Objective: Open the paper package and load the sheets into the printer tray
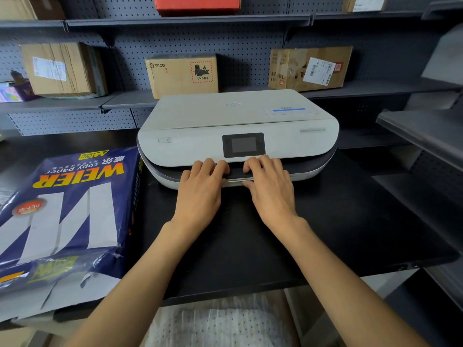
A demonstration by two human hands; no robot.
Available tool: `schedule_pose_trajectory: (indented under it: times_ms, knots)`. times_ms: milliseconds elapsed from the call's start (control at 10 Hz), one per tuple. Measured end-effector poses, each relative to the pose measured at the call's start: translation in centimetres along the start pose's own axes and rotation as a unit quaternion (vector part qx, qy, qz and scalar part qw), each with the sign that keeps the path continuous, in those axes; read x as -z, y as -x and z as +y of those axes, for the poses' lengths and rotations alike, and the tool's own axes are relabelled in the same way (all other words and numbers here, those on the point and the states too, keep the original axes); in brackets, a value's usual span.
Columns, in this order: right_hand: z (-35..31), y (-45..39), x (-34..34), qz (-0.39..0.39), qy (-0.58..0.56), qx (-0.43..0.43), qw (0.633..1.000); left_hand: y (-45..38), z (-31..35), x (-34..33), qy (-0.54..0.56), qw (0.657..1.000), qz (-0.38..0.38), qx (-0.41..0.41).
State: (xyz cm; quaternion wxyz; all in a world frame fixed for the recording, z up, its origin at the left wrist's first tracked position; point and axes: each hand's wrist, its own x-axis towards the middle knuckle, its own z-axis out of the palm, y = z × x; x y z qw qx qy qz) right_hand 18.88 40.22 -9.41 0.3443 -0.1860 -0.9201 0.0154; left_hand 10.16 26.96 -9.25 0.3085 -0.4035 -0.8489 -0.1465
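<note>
A white printer point(238, 126) with a small dark screen stands on a black table point(325, 221). Along its front runs a dark slot with the tray front point(235, 175). My left hand point(200, 189) and my right hand point(269, 186) rest side by side on that tray front, fingers curled over its upper edge and thumbs below it. The tray looks pushed in. To the left lies a blue pack of copy paper point(65, 211), its near end torn open with white wrapper flaps showing. Neither hand touches the pack.
Grey pegboard shelves behind the printer carry cardboard boxes point(181, 75), point(309, 67), point(62, 68) and a red box point(198, 5). More grey shelving point(426, 131) juts in at the right. The black table's front edge is close to my body.
</note>
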Motion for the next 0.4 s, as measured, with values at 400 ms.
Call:
schedule_pose_trajectory:
  times_ms: [400]
  knots:
    - [-1.4, 0.6, 5.6, -0.008, -0.03, 0.032, 0.999, -0.1, -0.3, 5.7, 0.045, 0.999, 0.016, 0.022]
